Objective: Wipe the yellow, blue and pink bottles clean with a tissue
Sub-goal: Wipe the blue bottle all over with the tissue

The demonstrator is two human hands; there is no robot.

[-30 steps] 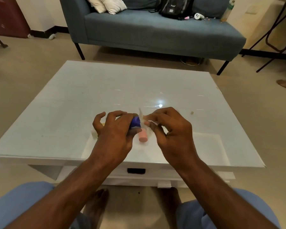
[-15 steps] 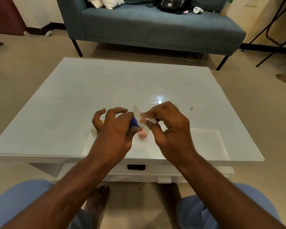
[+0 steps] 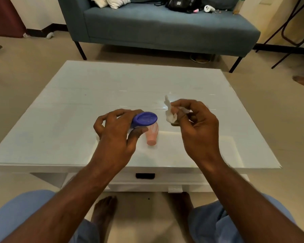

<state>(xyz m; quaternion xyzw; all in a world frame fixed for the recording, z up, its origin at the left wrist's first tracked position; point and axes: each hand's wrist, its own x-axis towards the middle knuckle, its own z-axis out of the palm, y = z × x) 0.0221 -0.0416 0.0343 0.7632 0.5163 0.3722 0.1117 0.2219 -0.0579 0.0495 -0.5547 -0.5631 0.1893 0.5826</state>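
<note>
Tissue (image 3: 169, 112), crumpled white, pinched in right hand (image 3: 197, 127) fingers. Left hand (image 3: 116, 132) fingers curl round blue bottle (image 3: 144, 119), oval glossy cap showing, body hidden. Pink bottle (image 3: 152, 135) lies on glassy white worktop (image 3: 77, 106), partly covered.

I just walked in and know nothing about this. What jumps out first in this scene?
Two bare hands over a white table: the left hand grips a blue bottle, and the right hand pinches a crumpled white tissue just apart from it. A pink bottle lies on the table below the blue one, and a blue-grey sofa stands behind.
</note>
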